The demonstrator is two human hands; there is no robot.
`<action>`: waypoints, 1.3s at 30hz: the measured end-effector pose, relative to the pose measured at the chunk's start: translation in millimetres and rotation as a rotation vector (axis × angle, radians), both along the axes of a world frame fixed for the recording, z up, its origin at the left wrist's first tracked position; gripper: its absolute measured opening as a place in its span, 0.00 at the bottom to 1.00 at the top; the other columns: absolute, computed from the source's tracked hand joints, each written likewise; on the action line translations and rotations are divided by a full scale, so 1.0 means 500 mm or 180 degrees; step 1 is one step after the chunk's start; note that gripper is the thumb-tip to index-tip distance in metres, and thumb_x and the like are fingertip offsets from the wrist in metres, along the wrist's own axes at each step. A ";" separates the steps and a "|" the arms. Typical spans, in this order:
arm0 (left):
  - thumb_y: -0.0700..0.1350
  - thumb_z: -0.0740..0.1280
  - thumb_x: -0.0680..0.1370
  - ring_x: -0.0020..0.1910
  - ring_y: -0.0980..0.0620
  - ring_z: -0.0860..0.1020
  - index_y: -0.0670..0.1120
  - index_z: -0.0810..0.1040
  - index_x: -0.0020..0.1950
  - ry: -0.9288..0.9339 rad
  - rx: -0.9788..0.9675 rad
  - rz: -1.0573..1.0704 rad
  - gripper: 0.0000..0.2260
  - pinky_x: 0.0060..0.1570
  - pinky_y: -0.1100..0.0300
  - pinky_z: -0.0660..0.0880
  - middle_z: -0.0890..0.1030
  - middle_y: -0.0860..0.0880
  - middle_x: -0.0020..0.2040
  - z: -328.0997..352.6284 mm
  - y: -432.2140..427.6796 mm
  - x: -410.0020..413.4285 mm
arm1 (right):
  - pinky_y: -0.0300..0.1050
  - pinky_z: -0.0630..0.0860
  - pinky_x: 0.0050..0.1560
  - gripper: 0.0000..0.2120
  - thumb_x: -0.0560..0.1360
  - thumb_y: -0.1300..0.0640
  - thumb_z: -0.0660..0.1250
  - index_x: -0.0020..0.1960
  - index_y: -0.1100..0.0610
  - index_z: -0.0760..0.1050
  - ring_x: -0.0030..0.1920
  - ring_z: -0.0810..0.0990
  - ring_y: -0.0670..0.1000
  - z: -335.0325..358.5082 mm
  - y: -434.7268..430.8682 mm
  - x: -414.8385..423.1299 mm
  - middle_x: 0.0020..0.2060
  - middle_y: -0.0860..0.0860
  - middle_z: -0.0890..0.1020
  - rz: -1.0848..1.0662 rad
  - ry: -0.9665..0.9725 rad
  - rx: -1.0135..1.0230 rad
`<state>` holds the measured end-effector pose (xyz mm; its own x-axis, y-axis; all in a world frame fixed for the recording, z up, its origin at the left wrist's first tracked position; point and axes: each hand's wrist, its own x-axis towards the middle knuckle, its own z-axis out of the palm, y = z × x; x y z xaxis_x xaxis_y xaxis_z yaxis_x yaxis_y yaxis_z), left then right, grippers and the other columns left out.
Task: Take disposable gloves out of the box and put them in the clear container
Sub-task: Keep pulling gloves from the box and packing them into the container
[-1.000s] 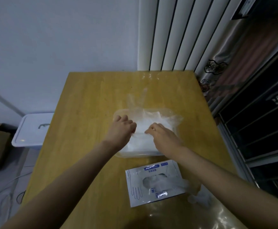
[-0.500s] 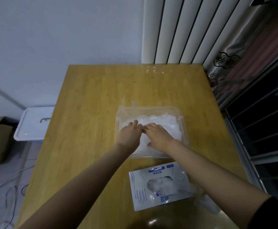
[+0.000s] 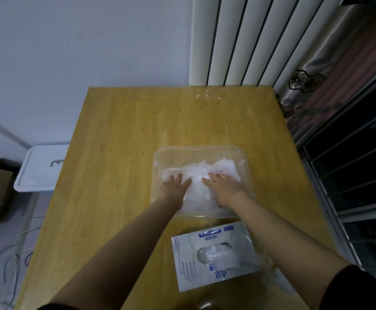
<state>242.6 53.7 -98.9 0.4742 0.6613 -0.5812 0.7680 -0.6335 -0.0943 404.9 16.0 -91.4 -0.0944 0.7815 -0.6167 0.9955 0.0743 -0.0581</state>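
Left hand (image 3: 175,186) and right hand (image 3: 224,188), fingers flat and spread, press gloves (image 3: 201,175) inside clear container (image 3: 199,151). Glove box (image 3: 214,253) lies nearer on table (image 3: 120,153).

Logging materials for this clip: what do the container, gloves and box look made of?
Clear container: glossy transparent plastic; the table shows through. Gloves: thin crinkled translucent film, likely polyethylene. Glove box: matte printed card, apparently.

Both hands flat inside the clear rectangular plastic container (image 3: 198,149).
Left hand (image 3: 175,187) at its left side, right hand (image 3: 224,189) toward its middle; palms down, fingers straight, forearms crossing its near rim.
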 end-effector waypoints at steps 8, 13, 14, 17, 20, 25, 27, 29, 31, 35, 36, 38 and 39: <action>0.41 0.59 0.80 0.54 0.48 0.76 0.43 0.69 0.64 -0.0212 0.0656 -0.0186 0.13 0.50 0.59 0.68 0.76 0.46 0.57 0.064 -0.006 0.003 | 0.45 0.65 0.67 0.22 0.79 0.62 0.61 0.72 0.55 0.64 0.69 0.66 0.52 0.095 -0.036 -0.011 0.70 0.51 0.66 -0.0687 0.1180 0.0938; 0.35 0.60 0.75 0.47 0.46 0.76 0.43 0.74 0.57 -0.1744 0.1279 -0.0263 0.12 0.48 0.56 0.69 0.78 0.46 0.50 0.107 -0.061 -0.002 | 0.43 0.77 0.43 0.05 0.80 0.58 0.61 0.55 0.55 0.73 0.42 0.78 0.46 0.133 -0.142 -0.030 0.48 0.49 0.79 -0.0505 0.1901 0.2005; 0.33 0.62 0.72 0.42 0.46 0.75 0.42 0.76 0.52 -0.2032 0.1325 -0.0390 0.11 0.43 0.56 0.69 0.78 0.45 0.46 0.107 -0.081 -0.003 | 0.43 0.77 0.38 0.04 0.80 0.57 0.61 0.52 0.55 0.74 0.38 0.78 0.47 0.132 -0.167 -0.030 0.44 0.49 0.80 -0.0329 0.1926 0.1988; 0.32 0.70 0.61 0.32 0.50 0.73 0.43 0.76 0.42 -0.2599 0.1256 -0.0804 0.12 0.31 0.60 0.67 0.76 0.47 0.37 0.102 -0.139 -0.001 | 0.42 0.73 0.35 0.09 0.78 0.51 0.61 0.50 0.55 0.77 0.36 0.78 0.48 0.107 -0.225 -0.023 0.41 0.50 0.82 0.0113 0.1773 0.1810; 0.36 0.74 0.59 0.30 0.51 0.73 0.45 0.76 0.41 -0.2587 0.1059 -0.1084 0.14 0.26 0.63 0.64 0.75 0.48 0.37 0.089 -0.191 -0.003 | 0.44 0.70 0.51 0.20 0.75 0.42 0.64 0.61 0.53 0.73 0.56 0.75 0.50 0.070 -0.263 -0.014 0.57 0.50 0.77 0.0377 0.1081 0.1062; 0.49 0.64 0.74 0.51 0.44 0.75 0.43 0.72 0.61 -0.1912 0.0166 -0.1126 0.17 0.44 0.55 0.72 0.74 0.44 0.55 0.046 -0.242 -0.024 | 0.45 0.67 0.58 0.20 0.74 0.48 0.67 0.63 0.54 0.71 0.64 0.68 0.51 0.039 -0.293 -0.004 0.61 0.51 0.72 0.0449 0.0793 0.0599; 0.59 0.67 0.74 0.64 0.45 0.67 0.45 0.61 0.73 -0.0981 -0.0132 -0.1092 0.33 0.60 0.51 0.66 0.65 0.45 0.68 0.032 -0.254 -0.038 | 0.44 0.66 0.56 0.13 0.77 0.53 0.63 0.60 0.55 0.74 0.63 0.69 0.51 0.045 -0.293 -0.007 0.60 0.51 0.74 0.0477 0.0682 0.0694; 0.62 0.68 0.71 0.68 0.46 0.62 0.46 0.55 0.76 -0.0862 -0.0139 -0.1091 0.40 0.64 0.52 0.62 0.60 0.46 0.73 0.032 -0.262 -0.045 | 0.44 0.66 0.55 0.14 0.78 0.52 0.62 0.61 0.55 0.73 0.64 0.69 0.51 0.048 -0.293 -0.011 0.61 0.51 0.74 0.0485 0.0542 0.0678; 0.61 0.70 0.71 0.70 0.46 0.61 0.46 0.54 0.76 -0.1015 -0.0106 -0.1081 0.42 0.65 0.52 0.60 0.58 0.47 0.74 0.033 -0.268 -0.046 | 0.45 0.65 0.58 0.21 0.76 0.46 0.64 0.65 0.54 0.71 0.65 0.67 0.51 0.045 -0.298 -0.015 0.63 0.50 0.72 0.0504 0.0415 0.0522; 0.61 0.71 0.70 0.70 0.46 0.60 0.47 0.53 0.77 -0.1057 -0.0030 -0.0961 0.43 0.66 0.52 0.60 0.57 0.48 0.75 0.026 -0.271 -0.054 | 0.46 0.65 0.59 0.19 0.77 0.47 0.63 0.65 0.53 0.72 0.64 0.68 0.53 0.043 -0.296 -0.024 0.61 0.52 0.73 0.0534 0.0225 0.0557; 0.61 0.70 0.70 0.71 0.46 0.60 0.47 0.52 0.77 -0.0994 -0.0011 -0.0941 0.44 0.66 0.51 0.59 0.56 0.48 0.76 0.024 -0.271 -0.055 | 0.46 0.66 0.56 0.16 0.78 0.48 0.61 0.62 0.54 0.74 0.63 0.69 0.53 0.046 -0.291 -0.026 0.59 0.52 0.75 0.0402 0.0261 0.0627; 0.61 0.70 0.70 0.71 0.45 0.58 0.47 0.51 0.77 -0.0862 0.0048 -0.0913 0.44 0.67 0.51 0.58 0.55 0.49 0.76 0.022 -0.272 -0.056 | 0.46 0.67 0.50 0.14 0.80 0.50 0.58 0.56 0.57 0.77 0.59 0.73 0.54 0.050 -0.282 -0.032 0.55 0.54 0.78 0.0237 0.0299 0.0741; 0.61 0.70 0.71 0.72 0.45 0.57 0.46 0.51 0.77 -0.0807 0.0080 -0.0888 0.44 0.68 0.50 0.57 0.55 0.49 0.76 0.023 -0.272 -0.055 | 0.45 0.67 0.48 0.14 0.80 0.51 0.57 0.54 0.57 0.78 0.57 0.74 0.54 0.051 -0.278 -0.035 0.54 0.54 0.78 0.0206 0.0319 0.0798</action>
